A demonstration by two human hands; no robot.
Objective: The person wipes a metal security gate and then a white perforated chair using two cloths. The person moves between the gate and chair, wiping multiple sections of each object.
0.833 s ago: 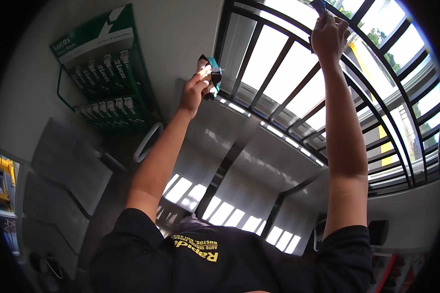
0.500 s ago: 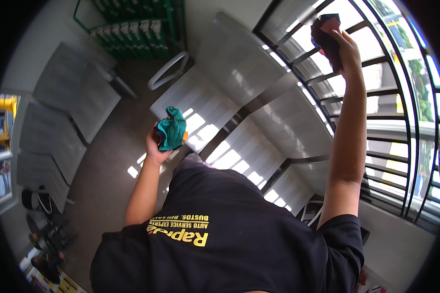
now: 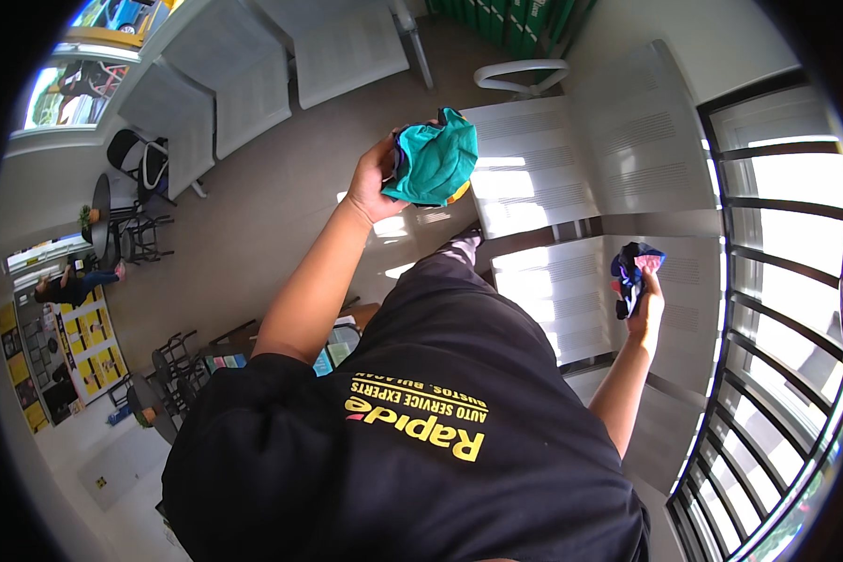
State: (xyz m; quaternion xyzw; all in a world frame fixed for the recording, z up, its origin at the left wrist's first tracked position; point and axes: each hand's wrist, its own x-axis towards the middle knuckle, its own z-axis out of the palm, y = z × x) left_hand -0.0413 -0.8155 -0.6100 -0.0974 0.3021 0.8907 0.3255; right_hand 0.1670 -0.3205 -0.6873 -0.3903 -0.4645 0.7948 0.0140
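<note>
Bunched in my left hand (image 3: pixel 374 184) is a teal cloth (image 3: pixel 437 161), with dark purple at its edge and a bit of orange below. That hand is raised above the floor, near the end of a metal bench seat. My right hand (image 3: pixel 646 315) grips a crumpled dark cloth (image 3: pixel 630 288) with pink and purple patches, held over the bench in front of its backrest. The fingers of both hands are closed round the cloths and partly hidden by them.
A grey perforated metal bench (image 3: pixel 534 187) runs along the right, beside a window with black bars (image 3: pixel 782 281). More grey seats (image 3: pixel 342 56) line the far left. A green rack (image 3: pixel 510 23) stands at the back. Tables, stools and a distant person (image 3: pixel 70 284) are at left.
My right hand has come down from the window bars with the dark cloth. My left hand has lifted the teal cloth farther out. The view has turned leftward, showing more room.
</note>
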